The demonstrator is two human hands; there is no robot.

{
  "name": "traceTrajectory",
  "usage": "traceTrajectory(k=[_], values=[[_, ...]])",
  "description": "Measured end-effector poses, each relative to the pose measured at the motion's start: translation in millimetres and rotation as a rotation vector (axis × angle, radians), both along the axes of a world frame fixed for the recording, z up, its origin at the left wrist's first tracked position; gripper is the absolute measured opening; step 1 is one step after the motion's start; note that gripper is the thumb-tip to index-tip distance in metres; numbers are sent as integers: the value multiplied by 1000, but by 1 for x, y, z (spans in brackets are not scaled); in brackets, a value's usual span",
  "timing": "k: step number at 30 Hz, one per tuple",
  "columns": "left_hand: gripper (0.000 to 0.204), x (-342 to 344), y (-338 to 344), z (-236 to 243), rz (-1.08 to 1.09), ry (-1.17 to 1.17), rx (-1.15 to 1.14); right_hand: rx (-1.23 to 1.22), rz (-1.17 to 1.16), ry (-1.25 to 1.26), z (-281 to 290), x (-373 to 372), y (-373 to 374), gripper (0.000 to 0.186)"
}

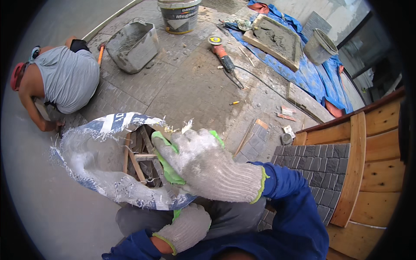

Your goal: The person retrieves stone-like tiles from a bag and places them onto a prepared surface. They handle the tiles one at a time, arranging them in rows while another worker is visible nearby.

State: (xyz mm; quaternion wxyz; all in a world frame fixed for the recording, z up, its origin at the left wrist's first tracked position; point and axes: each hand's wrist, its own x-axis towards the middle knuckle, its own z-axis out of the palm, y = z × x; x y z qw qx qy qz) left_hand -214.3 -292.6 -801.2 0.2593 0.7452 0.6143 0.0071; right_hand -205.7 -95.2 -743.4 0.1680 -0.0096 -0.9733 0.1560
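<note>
A woven plastic sack (104, 182), white and blue with frayed edges, stands open before me. Wooden strips (138, 160) and other scraps show inside its mouth. My right hand (197, 158), in a dirty grey-white knit glove with green patches, is closed over the sack's right rim. A loose, torn tuft sticks up by its fingers. My left hand (188, 227), gloved the same way, is lower down against the sack's near side, above my lap. Its fingers are mostly hidden, so its grip does not show.
A person (67, 76) crouches at the left. Beyond the sack are a grey tub (134, 45), a bucket (180, 17) and a corded angle grinder (223, 56). A mortar tray (275, 41) lies on a blue tarp (277, 71). Dark tiles (316, 173) and wooden boards (377, 173) are at my right.
</note>
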Motion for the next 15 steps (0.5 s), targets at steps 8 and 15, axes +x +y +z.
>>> traceTrajectory(k=[8,15], values=[[21,-17,8,1,39,101,-76,-82,46,-37,-45,40,-59,43],[22,-60,-14,-21,210,32,-93,-216,207,-28,-76,3,-41,20]])
